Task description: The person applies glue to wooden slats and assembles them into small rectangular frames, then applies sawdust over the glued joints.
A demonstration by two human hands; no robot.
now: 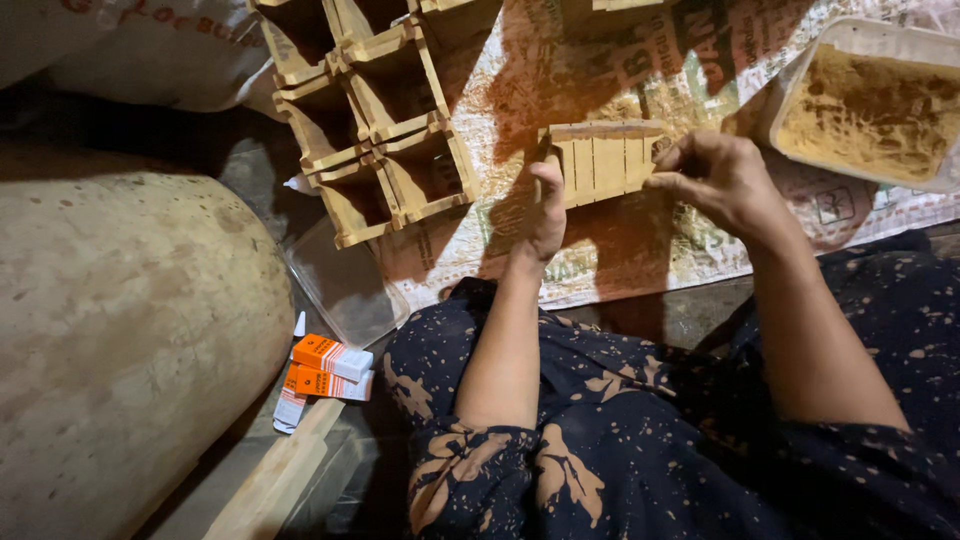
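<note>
Presently: slatted wooden piece (pixel 603 160), gripped by left hand (pixel 543 212) and right hand (pixel 712 175); beside it, wooden box frames (pixel 375 110); tray of sawdust (pixel 868 100).

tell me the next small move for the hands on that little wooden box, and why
Probably press the right hand along the end of the small wooden box while the left hand steadies it: both hands grip it above the printed sheet, fingertips pinching its right edge.
</note>
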